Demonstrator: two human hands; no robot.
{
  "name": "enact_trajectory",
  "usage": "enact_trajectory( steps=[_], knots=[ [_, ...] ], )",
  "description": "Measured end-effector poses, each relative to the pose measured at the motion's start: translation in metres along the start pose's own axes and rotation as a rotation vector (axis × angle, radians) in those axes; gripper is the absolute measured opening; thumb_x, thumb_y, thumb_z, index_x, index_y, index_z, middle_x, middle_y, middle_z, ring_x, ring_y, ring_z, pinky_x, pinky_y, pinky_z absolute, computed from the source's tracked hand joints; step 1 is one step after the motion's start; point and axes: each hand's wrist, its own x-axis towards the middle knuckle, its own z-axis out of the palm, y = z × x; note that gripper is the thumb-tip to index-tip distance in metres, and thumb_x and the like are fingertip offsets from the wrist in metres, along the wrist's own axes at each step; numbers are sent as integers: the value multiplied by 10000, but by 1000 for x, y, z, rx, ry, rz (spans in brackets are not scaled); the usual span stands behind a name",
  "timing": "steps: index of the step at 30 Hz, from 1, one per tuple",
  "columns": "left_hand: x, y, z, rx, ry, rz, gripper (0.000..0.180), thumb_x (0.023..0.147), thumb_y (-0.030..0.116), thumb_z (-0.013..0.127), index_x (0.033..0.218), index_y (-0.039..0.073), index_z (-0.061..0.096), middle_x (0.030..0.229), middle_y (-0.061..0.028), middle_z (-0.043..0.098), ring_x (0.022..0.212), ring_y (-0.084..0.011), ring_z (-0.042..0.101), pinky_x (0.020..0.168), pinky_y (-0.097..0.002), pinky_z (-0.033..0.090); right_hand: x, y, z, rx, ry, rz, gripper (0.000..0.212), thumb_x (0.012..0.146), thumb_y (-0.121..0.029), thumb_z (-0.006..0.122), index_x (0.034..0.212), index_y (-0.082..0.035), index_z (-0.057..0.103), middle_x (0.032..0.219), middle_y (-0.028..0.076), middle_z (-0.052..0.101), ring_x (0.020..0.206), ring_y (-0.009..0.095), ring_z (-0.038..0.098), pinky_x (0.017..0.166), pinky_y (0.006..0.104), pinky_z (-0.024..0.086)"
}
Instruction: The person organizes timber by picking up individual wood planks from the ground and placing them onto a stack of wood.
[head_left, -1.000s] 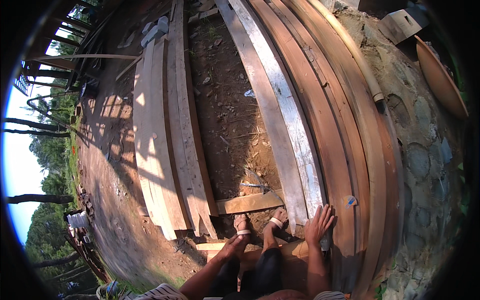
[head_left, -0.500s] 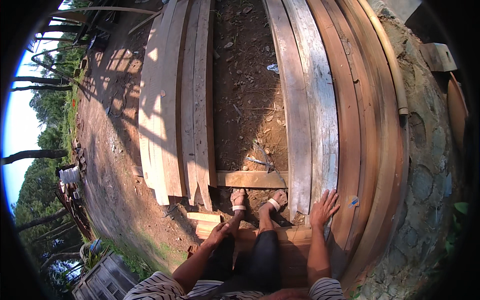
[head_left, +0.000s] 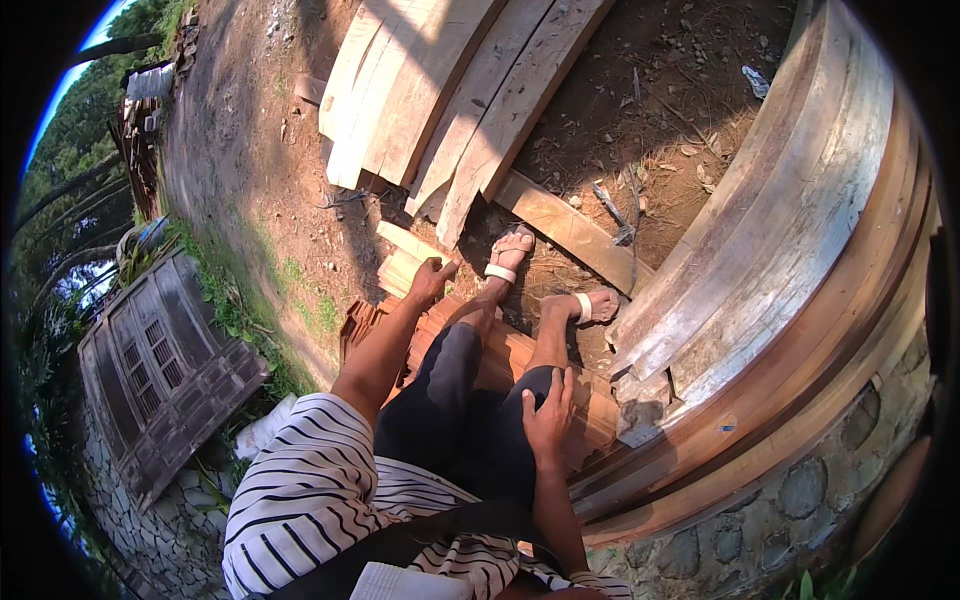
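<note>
My left hand (head_left: 430,283) is held out past my left knee, its fingers loosely bent and apart, with nothing visible in it. It is nearest to some short pale wood offcuts (head_left: 405,250), which lie on the ground beside a stack of reddish-brown wood pieces (head_left: 370,322). Resting on my right knee, my right hand (head_left: 548,412) has its fingers stretched out and holds nothing. To its right, a worn whitish plank (head_left: 755,320) lies lengthwise, with brown planks (head_left: 765,400) alongside. I sit on reddish-brown boards (head_left: 592,425) with both sandalled feet on the soil.
Long pale planks (head_left: 415,90) with split ends lie ahead to the left. A short crosspiece board (head_left: 570,220) spans the soil ahead of my feet. A stone wall (head_left: 780,490) borders the right, and a weathered wooden panel (head_left: 165,360) leans at the far left.
The view has swung left. My right hand has come off the whitish plank onto my right knee. My left hand has moved from my left knee outward toward the offcuts.
</note>
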Motion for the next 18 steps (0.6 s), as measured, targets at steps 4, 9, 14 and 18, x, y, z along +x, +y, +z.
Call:
enact_trajectory(
  steps=[4, 9, 14, 18],
  knots=[
    [113, -25, 24, -212, 101, -168, 932, 827, 649, 644, 1343, -108, 467, 1306, -254, 554, 1216, -364, 535, 1060, -442, 380, 30, -13, 16, -79, -170, 71, 585, 853, -341, 679, 1330, -44, 515, 1378, 152, 501, 1301, 333, 446, 1085, 454, 333],
    [243, -94, 14, -758, 293, -408, 629, 954, 567, 409, 1299, 54, 529, 1245, -126, 591, 1123, -269, 543, 1030, -502, 356, 42, -36, 36, -207, -232, 121, 568, 866, -459, 648, 1278, -77, 566, 1297, 132, 578, 1238, 302, 518, 1044, 446, 378],
    [268, -137, 45, -1251, -244, -349, 514, 992, 368, 287, 1274, 58, 585, 1241, -114, 647, 1117, -316, 621, 948, -467, 512, 50, -37, 54, -186, -402, 260, 587, 864, -494, 630, 1302, -107, 576, 1289, 227, 578, 1221, 378, 514, 1069, 494, 357],
    [277, -122, 56, -1284, -278, -501, 541, 985, 416, 289, 1282, 79, 591, 1207, -113, 664, 1090, -328, 629, 900, -487, 527, 61, -56, 34, -238, -657, 339, 572, 866, -494, 627, 1257, -76, 601, 1246, 205, 599, 1187, 375, 539, 1012, 488, 408]
  ],
)
